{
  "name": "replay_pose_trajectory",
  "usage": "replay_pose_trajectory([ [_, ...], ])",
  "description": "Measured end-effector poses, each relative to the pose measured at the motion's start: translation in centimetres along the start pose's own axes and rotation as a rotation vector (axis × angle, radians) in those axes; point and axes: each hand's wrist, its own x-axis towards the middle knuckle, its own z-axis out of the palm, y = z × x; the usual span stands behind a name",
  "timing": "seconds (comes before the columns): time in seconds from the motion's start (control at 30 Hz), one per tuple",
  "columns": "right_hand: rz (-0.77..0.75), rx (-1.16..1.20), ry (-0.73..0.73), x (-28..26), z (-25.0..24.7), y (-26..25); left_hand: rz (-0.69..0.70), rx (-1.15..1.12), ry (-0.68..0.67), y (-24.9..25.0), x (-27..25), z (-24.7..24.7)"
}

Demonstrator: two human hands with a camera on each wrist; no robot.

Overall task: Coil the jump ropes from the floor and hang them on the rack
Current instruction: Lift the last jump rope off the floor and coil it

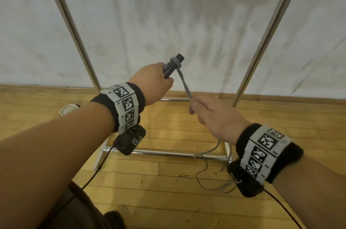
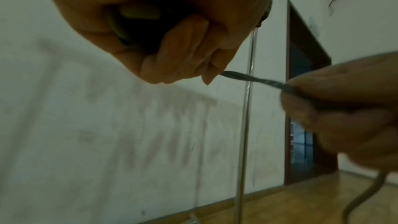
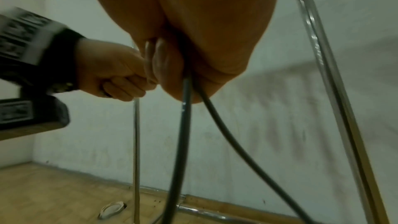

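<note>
From the head view, the rack (image 1: pixel 169 153) stands against the far wall, its two chrome uprights leaning apart and its base bars on the wooden floor (image 1: pixel 149 191). A small round white thing (image 1: pixel 69 108) lies on the floor to the left. The left hand (image 1: pixel 151 83) is wrapped round the dark handle (image 1: pixel 173 67), whose long axis tilts up and to the right, a few turns of grey rope (image 1: pixel 184 83) wound near its top. The rope runs down and right into the right hand (image 1: pixel 215 116), which pinches it; slack trails over the near base bar onto the floor.

The left wrist view shows the rope (image 2: pixel 254 79) taut between both hands, one upright crossing behind it.

In the right wrist view, two strands (image 3: pixel 183 134) hang down from the right hand (image 3: pixel 193 48).
</note>
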Motion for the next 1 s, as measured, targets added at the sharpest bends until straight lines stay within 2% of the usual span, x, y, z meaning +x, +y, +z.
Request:
replay_pose_trajectory([
  [0.1,-0.035,-0.238,-0.102,-0.2,-0.1,-1.5,-0.014,0.167,-0.083,-1.6,0.4,0.6],
  [0.27,-0.102,-0.405,-0.218,-0.8,-1.6,-3.0,0.013,0.418,-0.248,-1.7,-0.3,3.0],
  [0.37,-0.084,-0.428,-0.209,-0.8,-2.9,-3.1,0.052,0.533,-0.369,-1.0,-1.3,4.4],
  [0.57,-0.058,-0.362,-0.176,-0.3,-4.9,-1.7,0.162,0.651,-0.509,1.4,-3.3,5.5],
  [0.7,-0.046,-0.328,-0.194,-0.2,-5.0,-0.8,0.313,0.675,-0.59,2.5,-5.0,6.1],
  [0.87,-0.001,-0.157,-0.215,-0.1,-5.4,0.3,0.497,0.603,-0.559,3.4,-6.1,5.5],
  [1.0,0.096,0.186,-0.198,-0.1,-5.2,0.9,0.542,0.488,-0.358,4.0,-6.1,4.2],
])
